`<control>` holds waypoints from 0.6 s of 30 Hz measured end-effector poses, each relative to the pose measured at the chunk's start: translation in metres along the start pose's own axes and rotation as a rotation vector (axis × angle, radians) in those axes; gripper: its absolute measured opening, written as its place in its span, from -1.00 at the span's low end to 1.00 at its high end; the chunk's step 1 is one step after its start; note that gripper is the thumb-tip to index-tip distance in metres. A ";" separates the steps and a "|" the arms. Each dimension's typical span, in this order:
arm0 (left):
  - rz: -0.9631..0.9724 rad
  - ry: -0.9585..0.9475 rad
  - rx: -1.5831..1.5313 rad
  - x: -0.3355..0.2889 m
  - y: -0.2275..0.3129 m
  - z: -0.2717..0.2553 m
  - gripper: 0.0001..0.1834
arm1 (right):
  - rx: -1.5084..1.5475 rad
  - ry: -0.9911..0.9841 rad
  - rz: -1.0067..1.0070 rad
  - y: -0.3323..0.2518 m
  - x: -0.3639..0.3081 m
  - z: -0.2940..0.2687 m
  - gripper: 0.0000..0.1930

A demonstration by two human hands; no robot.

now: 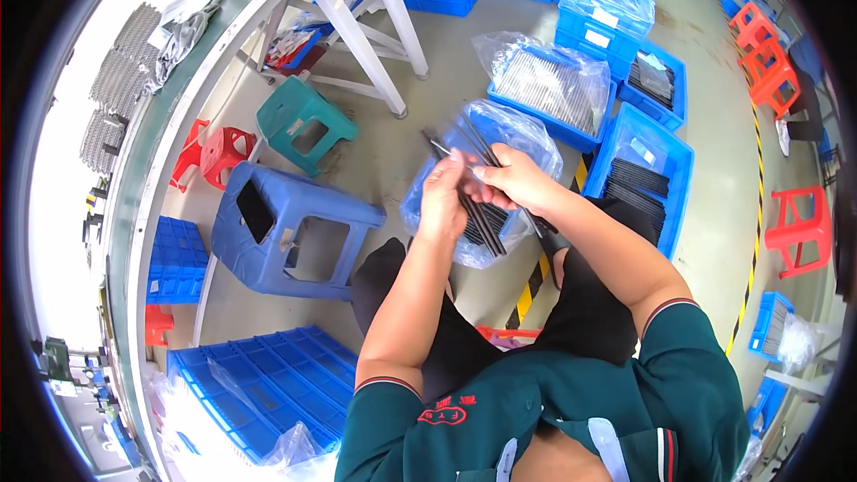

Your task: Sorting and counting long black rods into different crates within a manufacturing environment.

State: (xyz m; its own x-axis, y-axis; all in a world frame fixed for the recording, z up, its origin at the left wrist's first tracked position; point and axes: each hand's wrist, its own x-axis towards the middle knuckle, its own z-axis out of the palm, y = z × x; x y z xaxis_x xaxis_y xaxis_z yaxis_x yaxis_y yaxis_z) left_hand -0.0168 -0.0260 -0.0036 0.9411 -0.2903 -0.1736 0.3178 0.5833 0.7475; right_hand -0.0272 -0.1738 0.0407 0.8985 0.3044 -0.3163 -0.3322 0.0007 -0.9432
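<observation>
Pale grey floor spreads beneath a workshop, with a green-topped bench [167,138] along the far left carrying grey metal parts [125,62]. Next to the bench stand small red stools [229,157], then a green stool [302,118] and a larger blue stool [234,250] with a black phone [256,211] lying on its seat. Blue crates [268,384] sit lower down, near the seated person's left side.

At the middle, the left hand [444,198] and right hand [518,177] come close together, both with fingers closed on dark rods [483,153]; blur hides how many each one grips. These rods slant above a clear plastic bag [536,136], and more dark rods show below the hands, over the bag.

Right of the hands, a blue tub [585,138] holds silvery rods [549,89] partly under plastic, and another blue bin [676,170] holds black rods [636,192]. Striped tape [746,259] runs along the floor, with red chairs [797,230] beyond it.
</observation>
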 end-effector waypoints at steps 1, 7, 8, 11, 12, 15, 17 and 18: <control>-0.034 0.045 0.006 -0.008 0.001 0.018 -0.69 | -0.054 0.046 0.023 -0.003 0.002 0.001 -0.80; 0.014 0.098 -0.009 0.000 -0.001 0.005 -0.68 | -0.085 0.121 -0.054 -0.003 0.006 -0.001 -0.75; -0.038 0.165 -0.033 -0.001 0.005 0.010 -0.68 | -0.357 0.279 -0.168 0.005 0.012 -0.011 -0.75; -0.116 0.076 0.058 -0.003 0.011 0.004 -0.67 | -0.008 0.150 -0.038 -0.011 0.010 -0.022 -0.76; -0.178 0.003 0.034 -0.006 0.009 0.001 -0.66 | 0.081 0.073 -0.006 -0.009 0.014 -0.021 -0.76; -0.336 -0.134 -0.026 -0.010 -0.004 0.003 -0.63 | 0.114 0.008 0.026 -0.002 0.024 -0.018 -0.76; -0.385 -0.166 0.006 -0.014 -0.002 0.013 -0.62 | 0.110 0.055 0.021 0.000 0.024 -0.014 -0.74; -0.421 -0.191 0.073 -0.018 -0.003 0.015 -0.62 | 0.084 0.130 -0.022 0.003 0.028 -0.018 -0.72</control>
State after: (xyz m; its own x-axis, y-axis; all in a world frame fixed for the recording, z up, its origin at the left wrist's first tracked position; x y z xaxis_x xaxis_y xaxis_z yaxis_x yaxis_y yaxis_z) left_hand -0.0365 -0.0344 0.0069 0.6918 -0.6289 -0.3549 0.6518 0.3324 0.6817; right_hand 0.0020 -0.1823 0.0277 0.9337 0.1772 -0.3111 -0.3298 0.0877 -0.9400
